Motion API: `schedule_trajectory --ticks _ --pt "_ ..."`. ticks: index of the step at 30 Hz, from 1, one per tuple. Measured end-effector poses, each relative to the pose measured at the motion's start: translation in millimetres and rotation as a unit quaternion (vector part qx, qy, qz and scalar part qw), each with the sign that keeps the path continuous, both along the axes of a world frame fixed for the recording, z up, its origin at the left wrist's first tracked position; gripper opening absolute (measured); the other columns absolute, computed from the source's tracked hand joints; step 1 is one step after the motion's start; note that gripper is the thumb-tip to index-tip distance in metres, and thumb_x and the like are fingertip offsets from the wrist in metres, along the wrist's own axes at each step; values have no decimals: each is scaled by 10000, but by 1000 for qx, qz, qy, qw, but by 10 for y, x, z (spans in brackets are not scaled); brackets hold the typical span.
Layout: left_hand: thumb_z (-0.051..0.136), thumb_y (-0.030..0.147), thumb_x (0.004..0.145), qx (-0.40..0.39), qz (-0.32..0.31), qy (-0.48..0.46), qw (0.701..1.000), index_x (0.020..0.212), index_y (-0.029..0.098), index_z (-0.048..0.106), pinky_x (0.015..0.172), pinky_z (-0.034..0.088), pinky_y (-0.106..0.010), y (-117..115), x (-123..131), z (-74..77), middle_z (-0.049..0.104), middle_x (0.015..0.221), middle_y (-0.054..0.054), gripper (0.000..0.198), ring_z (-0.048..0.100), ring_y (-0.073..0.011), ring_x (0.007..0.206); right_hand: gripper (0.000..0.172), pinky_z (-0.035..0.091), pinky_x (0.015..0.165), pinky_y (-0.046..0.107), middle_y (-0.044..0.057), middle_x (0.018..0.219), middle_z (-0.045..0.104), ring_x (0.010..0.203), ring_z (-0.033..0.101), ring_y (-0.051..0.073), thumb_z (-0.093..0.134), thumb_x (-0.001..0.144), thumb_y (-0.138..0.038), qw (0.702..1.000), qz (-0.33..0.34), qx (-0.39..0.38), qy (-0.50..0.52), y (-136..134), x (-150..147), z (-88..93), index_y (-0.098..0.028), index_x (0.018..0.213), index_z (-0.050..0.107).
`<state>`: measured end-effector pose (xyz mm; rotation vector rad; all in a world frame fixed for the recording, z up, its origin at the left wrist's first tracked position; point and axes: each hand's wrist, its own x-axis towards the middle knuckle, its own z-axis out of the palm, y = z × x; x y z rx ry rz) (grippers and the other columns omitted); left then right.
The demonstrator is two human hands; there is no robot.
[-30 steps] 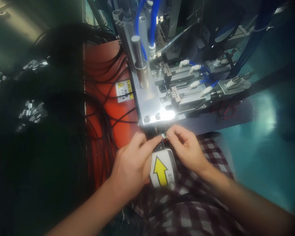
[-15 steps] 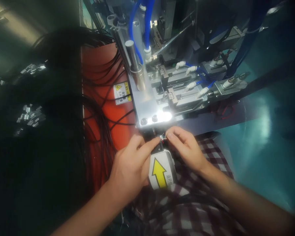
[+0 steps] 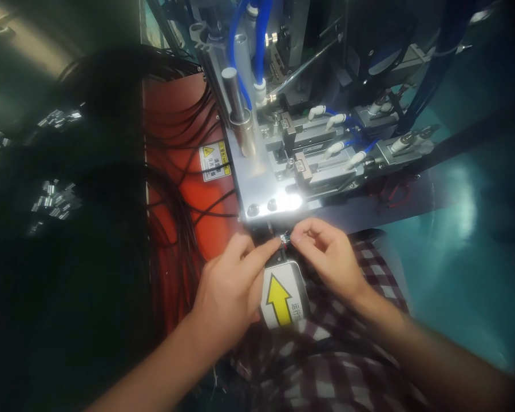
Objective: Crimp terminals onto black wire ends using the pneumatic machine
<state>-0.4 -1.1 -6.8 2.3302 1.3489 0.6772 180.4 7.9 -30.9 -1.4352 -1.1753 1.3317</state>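
Observation:
My left hand (image 3: 227, 280) is closed, its thumb and index finger pressed at a small shiny connector (image 3: 284, 239) with thin wires coming out of it. From the right, my right hand (image 3: 328, 254) pinches the loose ends of those thin wires (image 3: 288, 237). The fingertips hide much of the connector, so its exact shape is unclear. Just below both hands sits a white housing (image 3: 298, 280) marked with a yellow arrow. Above them is the machine's metal plate (image 3: 257, 177), brightly lit at its front corner.
Pneumatic cylinders with white fittings (image 3: 335, 150) and blue hoses (image 3: 261, 46) stand on the machine. Black cables (image 3: 184, 240) cross an orange-red surface (image 3: 217, 234) on the left. Small shiny metal pieces (image 3: 55, 200) lie in piles farther left. Checked fabric (image 3: 326, 383) lies below my hands.
My right hand's fingers have curled slightly and shifted a little, showing more of the thin wires. My left hand stays almost still. The whole view has shifted very slightly.

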Motion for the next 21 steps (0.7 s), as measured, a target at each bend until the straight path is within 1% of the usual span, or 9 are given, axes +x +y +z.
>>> schedule_trajectory --ticks 3,8,14,21 --pt "474 82 887 0 -1 2 1000 1148 131 670 539 443 -201 2 3 5 442 760 0 330 484 -91 604 119 355 464 222 -38 598 479 508 400 89 582 816 -240 1000 -12 21 -2 -22 -20 -10 -174 718 566" --pt "476 75 881 3 0 4 1000 1138 124 674 537 445 -204 6 5 6 446 755 0 328 485 -93 604 101 393 478 216 -27 642 512 533 443 92 557 838 -225 999 -18 44 -6 -50 -51 -22 -181 747 557" --pt "472 71 880 4 -1 4 1000 1137 110 676 528 447 -209 0 2 8 434 748 0 330 485 -94 594 97 422 502 218 -27 647 512 561 473 102 547 840 -220 999 -16 42 -9 -33 -56 -13 -192 747 541" --pt "477 80 882 0 1 5 1000 1134 120 677 538 455 -210 5 8 10 442 751 0 325 496 -95 598 113 428 508 223 -24 649 508 574 482 109 544 840 -238 999 -23 34 -7 -33 -76 1 -195 737 530"
